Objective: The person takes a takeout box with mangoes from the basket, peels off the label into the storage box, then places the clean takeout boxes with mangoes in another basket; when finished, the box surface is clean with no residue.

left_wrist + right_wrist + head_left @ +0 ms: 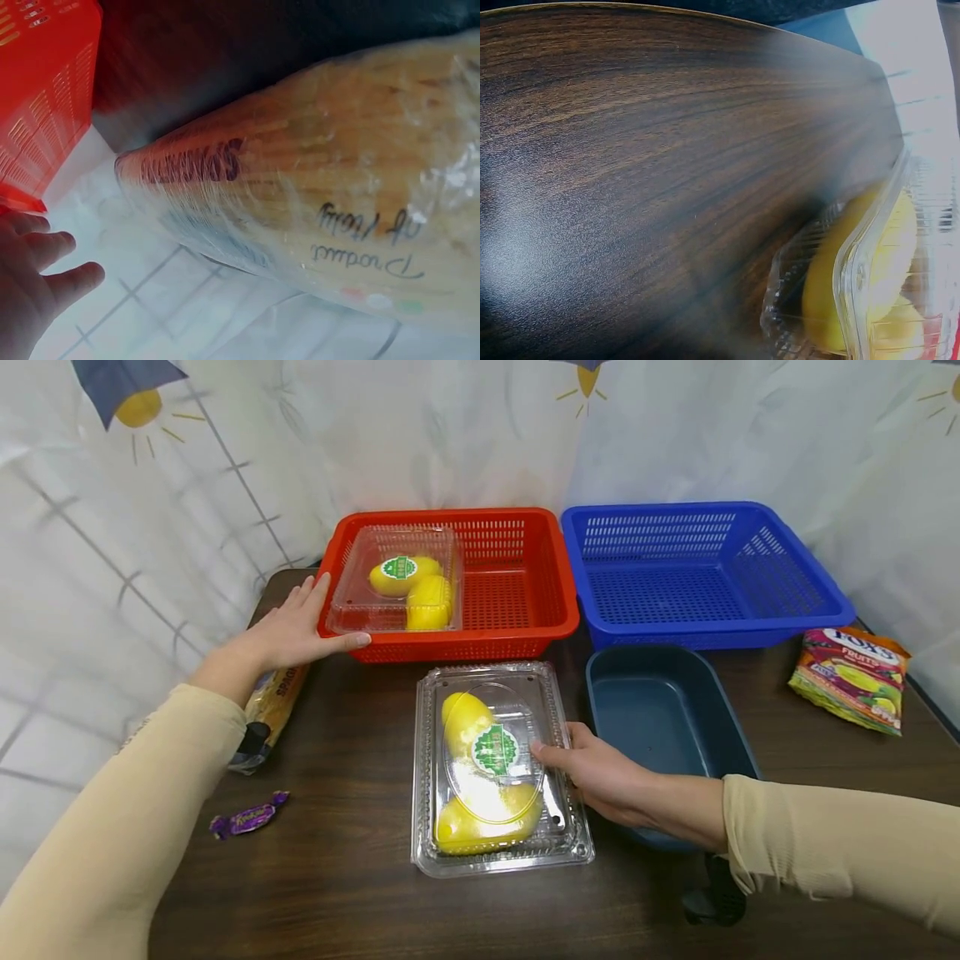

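My right hand [607, 772] grips the right edge of a clear plastic clamshell box [491, 852], thumb on top of its lid. Inside lie two yellow mangoes [468, 714], under a green-and-white round sticker [495, 750] on the lid. In the right wrist view the box [847, 270] shows side-on above the dark wood table. My left hand [296, 622] rests at the left front corner of a red basket [450, 647], fingers straight along its side and thumb over the front rim. A second clamshell box [360, 610] with two yellow mangoes sits in the basket's left part.
A blue basket [720, 631] stands at the back right, with a dark blue tub [645, 693] before it. A Fox's candy bag [855, 677] lies far right. Under my left forearm is a spaghetti pack [315, 172]; a purple-wrapped candy [251, 818] lies nearer.
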{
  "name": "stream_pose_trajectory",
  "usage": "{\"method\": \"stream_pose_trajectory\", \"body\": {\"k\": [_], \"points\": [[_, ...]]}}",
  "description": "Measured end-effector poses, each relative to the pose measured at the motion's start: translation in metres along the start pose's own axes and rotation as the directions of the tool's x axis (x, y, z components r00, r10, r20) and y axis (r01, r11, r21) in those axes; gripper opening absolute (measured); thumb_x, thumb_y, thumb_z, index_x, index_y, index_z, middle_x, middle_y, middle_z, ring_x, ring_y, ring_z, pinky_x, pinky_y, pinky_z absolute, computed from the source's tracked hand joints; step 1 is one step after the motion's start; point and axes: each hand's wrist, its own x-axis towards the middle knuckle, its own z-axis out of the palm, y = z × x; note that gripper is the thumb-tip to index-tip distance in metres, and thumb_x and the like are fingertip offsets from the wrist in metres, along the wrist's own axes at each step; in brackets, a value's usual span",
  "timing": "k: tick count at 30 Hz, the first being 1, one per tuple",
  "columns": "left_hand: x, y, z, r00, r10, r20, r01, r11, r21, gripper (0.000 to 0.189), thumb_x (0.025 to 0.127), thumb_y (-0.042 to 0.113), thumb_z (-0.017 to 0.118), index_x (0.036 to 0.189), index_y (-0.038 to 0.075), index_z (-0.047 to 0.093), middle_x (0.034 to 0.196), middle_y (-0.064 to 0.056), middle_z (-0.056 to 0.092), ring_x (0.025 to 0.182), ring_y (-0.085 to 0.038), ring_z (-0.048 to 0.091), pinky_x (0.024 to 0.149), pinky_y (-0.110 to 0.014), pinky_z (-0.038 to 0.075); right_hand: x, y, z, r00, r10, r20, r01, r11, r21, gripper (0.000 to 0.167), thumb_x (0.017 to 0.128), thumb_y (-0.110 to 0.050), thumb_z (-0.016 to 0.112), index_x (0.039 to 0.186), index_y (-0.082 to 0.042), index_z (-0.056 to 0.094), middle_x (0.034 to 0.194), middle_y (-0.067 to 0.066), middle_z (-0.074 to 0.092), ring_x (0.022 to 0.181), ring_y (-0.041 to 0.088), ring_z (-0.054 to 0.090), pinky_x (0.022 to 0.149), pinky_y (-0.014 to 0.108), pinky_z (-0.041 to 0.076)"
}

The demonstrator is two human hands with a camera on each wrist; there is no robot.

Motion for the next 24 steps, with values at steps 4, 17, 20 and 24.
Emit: {"method": "stream_pose_trajectory", "body": {"k": [4, 17, 20, 24], "points": [[-0.002, -0.001, 0.002, 1.0, -0.008, -0.007, 0.008, 1.0, -0.021, 0.122, 0.089, 0.076, 0.053, 0.161, 0.013, -0.021, 0.169, -0.025, -0.015, 0.155, -0.052, -0.003, 0.112, -0.08, 0.022, 0.0, 0.0, 0.001, 1.0, 0.001, -0.008, -0.001, 1.0, -0.005, 0.075, 0.109, -0.029, 0.048, 0.158, 0.0, 0.0, 0.162, 0.025, 0.012, 0.149, 0.044, 0.023, 0.119, 0.069, 0.027], [-0.046, 0.019, 0.019, 0.884, 0.181, -0.431, -0.223, 0.974, -0.049, 0.092, 0.096, 0.056, 0.058, 0.164, 0.008, 0.017, 0.166, -0.023, 0.025, 0.153, -0.042, 0.024, 0.113, -0.073, 0.033, 0.002, 0.001, 0.001, 1.0, 0.003, -0.011, -0.003, 1.0, -0.013, 0.075, 0.109, -0.029, 0.049, 0.158, 0.0, 0.0, 0.163, 0.024, 0.011, 0.147, 0.043, 0.024, 0.118, 0.07, 0.027], [-0.062, 0.037, 0.037, 0.777, 0.203, -0.596, -0.273, 0.962, -0.029, 0.085, 0.093, 0.048, 0.066, 0.156, 0.003, 0.031, 0.151, -0.025, 0.043, 0.138, -0.042, 0.04, 0.109, -0.065, 0.039, 0.002, -0.001, 0.0, 1.0, 0.001, -0.012, -0.002, 1.0, -0.017, 0.074, 0.109, -0.029, 0.049, 0.158, -0.001, 0.001, 0.161, 0.024, 0.015, 0.145, 0.042, 0.026, 0.118, 0.07, 0.028], [-0.079, 0.065, 0.067, 0.732, 0.207, -0.649, -0.329, 0.942, -0.07, 0.072, 0.089, 0.037, 0.073, 0.14, -0.004, 0.043, 0.128, -0.025, 0.052, 0.118, -0.038, 0.05, 0.095, -0.054, 0.046, 0.003, -0.001, -0.001, 1.0, -0.001, -0.001, 0.001, 1.0, -0.028, 0.075, 0.109, -0.03, 0.048, 0.158, -0.001, 0.001, 0.162, 0.024, 0.014, 0.147, 0.043, 0.024, 0.118, 0.07, 0.027]]}}
